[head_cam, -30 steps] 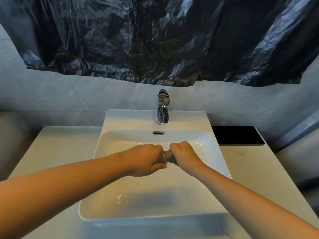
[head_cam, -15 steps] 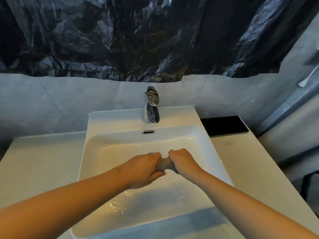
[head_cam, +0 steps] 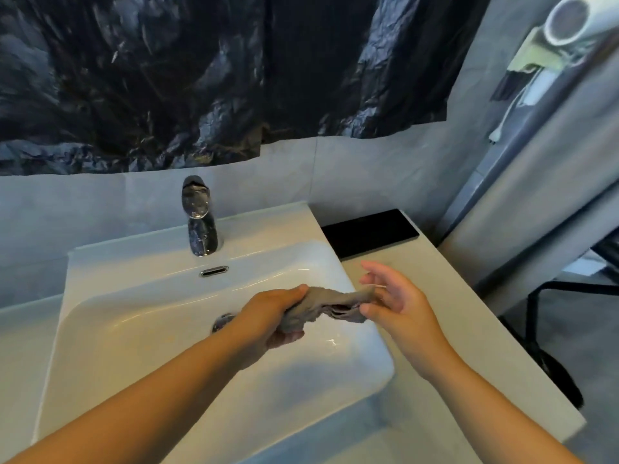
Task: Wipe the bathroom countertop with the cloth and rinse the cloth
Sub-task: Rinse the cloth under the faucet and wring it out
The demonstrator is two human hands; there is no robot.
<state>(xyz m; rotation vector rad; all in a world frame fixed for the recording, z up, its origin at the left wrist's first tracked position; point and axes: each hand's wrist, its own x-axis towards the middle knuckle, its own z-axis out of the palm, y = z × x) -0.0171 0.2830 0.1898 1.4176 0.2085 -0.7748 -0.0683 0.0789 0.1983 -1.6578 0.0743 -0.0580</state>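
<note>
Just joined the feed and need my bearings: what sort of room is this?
Most likely a bathroom: a white basin with a chrome tap sits on a pale countertop, against a grey tiled wall.

Left hand [head_cam: 271, 313] grips crumpled grey terry cloth [head_cam: 321, 304] over white rectangular ceramic basin [head_cam: 150, 346]; right hand [head_cam: 398, 303] fingers spread, touching cloth's far end, grip unclear; chrome tap [head_cam: 199, 222] behind.
</note>
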